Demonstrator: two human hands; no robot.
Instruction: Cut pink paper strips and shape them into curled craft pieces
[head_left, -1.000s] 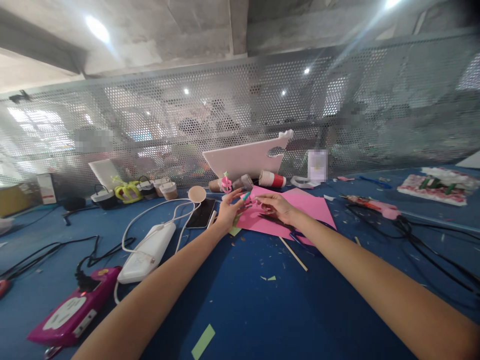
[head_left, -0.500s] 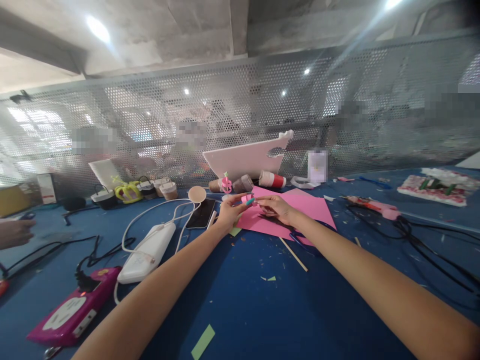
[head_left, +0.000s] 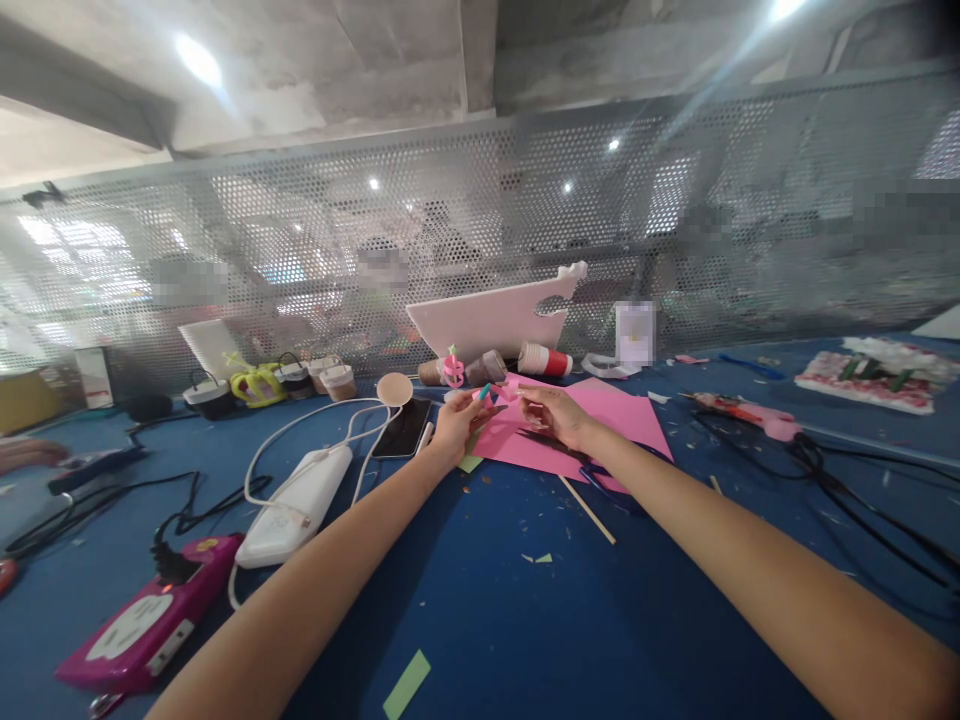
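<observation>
My left hand (head_left: 452,424) is closed, holding a small pink paper strip (head_left: 511,388) and a short teal piece that I cannot make out. A little to its right, my right hand (head_left: 556,415) pinches the other end of the strip between bent fingers. Both are raised over pink paper sheets (head_left: 626,410). Scissors with blue handles (head_left: 600,482) lie on the paper beneath my right hand, partly hidden by my forearm. Behind my hands stands a small pink paper ornament (head_left: 454,368) with a green star-like top.
To the left lie a phone (head_left: 403,430), a white power bank (head_left: 296,505) with cables and a magenta power strip (head_left: 150,615). Paper cups (head_left: 544,359) lie before a white foam board (head_left: 491,315). A hot glue gun (head_left: 750,412) rests right. Another person's hand (head_left: 30,455) is far left.
My hands have drawn slightly apart, so the pink strip shows between them. The teal piece has tilted more upright. At far left, the other person's hand has lowered beside a dark tool.
</observation>
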